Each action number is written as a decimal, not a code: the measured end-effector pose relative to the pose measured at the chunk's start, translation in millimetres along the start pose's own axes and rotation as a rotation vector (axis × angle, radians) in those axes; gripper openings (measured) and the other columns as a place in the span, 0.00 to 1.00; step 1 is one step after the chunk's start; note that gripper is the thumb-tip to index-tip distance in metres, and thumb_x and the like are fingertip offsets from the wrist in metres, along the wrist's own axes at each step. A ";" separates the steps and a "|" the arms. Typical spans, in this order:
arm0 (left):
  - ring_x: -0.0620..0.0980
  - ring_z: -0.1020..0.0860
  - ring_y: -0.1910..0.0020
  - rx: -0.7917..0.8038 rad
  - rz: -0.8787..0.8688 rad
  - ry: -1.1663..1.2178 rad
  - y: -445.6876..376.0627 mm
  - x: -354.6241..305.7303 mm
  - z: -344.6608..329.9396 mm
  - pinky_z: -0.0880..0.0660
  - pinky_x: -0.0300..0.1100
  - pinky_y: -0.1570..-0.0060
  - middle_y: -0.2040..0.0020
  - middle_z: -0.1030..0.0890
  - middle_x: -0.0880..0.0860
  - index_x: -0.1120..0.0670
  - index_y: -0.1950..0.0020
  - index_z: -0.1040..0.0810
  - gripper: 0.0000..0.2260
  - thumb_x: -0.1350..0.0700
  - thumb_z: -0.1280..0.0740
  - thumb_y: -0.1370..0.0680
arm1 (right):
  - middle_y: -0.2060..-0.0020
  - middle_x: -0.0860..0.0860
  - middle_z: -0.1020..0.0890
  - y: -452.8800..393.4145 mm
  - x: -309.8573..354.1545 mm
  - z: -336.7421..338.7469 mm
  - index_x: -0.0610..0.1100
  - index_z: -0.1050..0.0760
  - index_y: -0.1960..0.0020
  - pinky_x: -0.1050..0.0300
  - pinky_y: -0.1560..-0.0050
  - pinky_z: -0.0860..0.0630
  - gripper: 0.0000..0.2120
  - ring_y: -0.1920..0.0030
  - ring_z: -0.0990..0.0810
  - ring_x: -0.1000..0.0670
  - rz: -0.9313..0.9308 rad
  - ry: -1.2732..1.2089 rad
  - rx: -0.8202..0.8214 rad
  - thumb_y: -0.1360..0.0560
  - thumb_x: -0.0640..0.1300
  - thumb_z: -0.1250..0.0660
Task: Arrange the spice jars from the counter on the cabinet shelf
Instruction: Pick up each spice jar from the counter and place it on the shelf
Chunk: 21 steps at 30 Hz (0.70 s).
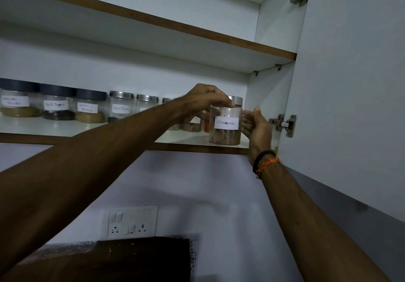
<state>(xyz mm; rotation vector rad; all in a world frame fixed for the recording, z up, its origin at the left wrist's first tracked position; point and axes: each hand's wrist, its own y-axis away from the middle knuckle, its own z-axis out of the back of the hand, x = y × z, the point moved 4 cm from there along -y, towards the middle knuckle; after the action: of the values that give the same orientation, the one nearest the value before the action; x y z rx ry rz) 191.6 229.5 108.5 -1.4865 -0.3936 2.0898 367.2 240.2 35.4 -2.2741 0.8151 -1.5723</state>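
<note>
A clear jar labelled Cinnamon (225, 132) with a steel lid stands at the right end of the lower cabinet shelf (65, 126). My left hand (206, 99) reaches across and grips its lid from above. My right hand (257, 126) lies flat against the jar's right side, fingers extended. To the left along the shelf stands a row of labelled jars: three with dark lids (57, 104), then several with steel lids (121, 106). My left arm hides part of the jars just left of the cinnamon jar.
The open cabinet door (350, 84) hangs at the right on a hinge (285, 125) close to my right hand. An upper shelf (197, 29) runs overhead. Below are a wall switch panel (131, 221) and a dark counter (131, 259).
</note>
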 end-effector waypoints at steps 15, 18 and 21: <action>0.54 0.18 0.49 -0.009 -0.012 -0.108 -62.6 39.7 -5.2 0.21 0.40 0.65 0.47 0.17 0.56 0.61 0.43 0.20 0.18 0.55 0.23 0.29 | 0.57 0.48 0.16 -30.7 -42.2 41.9 0.47 0.19 0.50 0.56 0.57 0.27 0.13 0.57 0.20 0.46 0.350 0.894 -0.409 0.28 0.38 0.40; 0.54 0.18 0.50 -0.005 -0.030 -0.098 -77.9 51.8 -5.0 0.23 0.35 0.69 0.48 0.17 0.56 0.62 0.43 0.21 0.18 0.56 0.23 0.28 | 0.63 0.51 0.18 -33.2 -48.4 42.3 0.49 0.19 0.55 0.62 0.65 0.38 0.12 0.66 0.28 0.51 0.449 0.938 -0.456 0.29 0.41 0.41; 0.55 0.17 0.50 -0.006 -0.037 -0.110 -97.0 66.4 -6.7 0.20 0.40 0.63 0.50 0.17 0.56 0.61 0.43 0.21 0.17 0.56 0.23 0.29 | 0.68 0.52 0.19 -38.9 -53.9 41.9 0.49 0.19 0.62 0.67 0.69 0.44 0.13 0.69 0.30 0.53 0.539 0.913 -0.439 0.30 0.43 0.43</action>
<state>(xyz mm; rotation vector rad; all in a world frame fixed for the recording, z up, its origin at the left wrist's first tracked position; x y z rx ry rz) 206.6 346.3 105.4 -1.3617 -0.4658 2.1490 403.5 298.6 -2.6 -1.2189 1.9410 -2.2553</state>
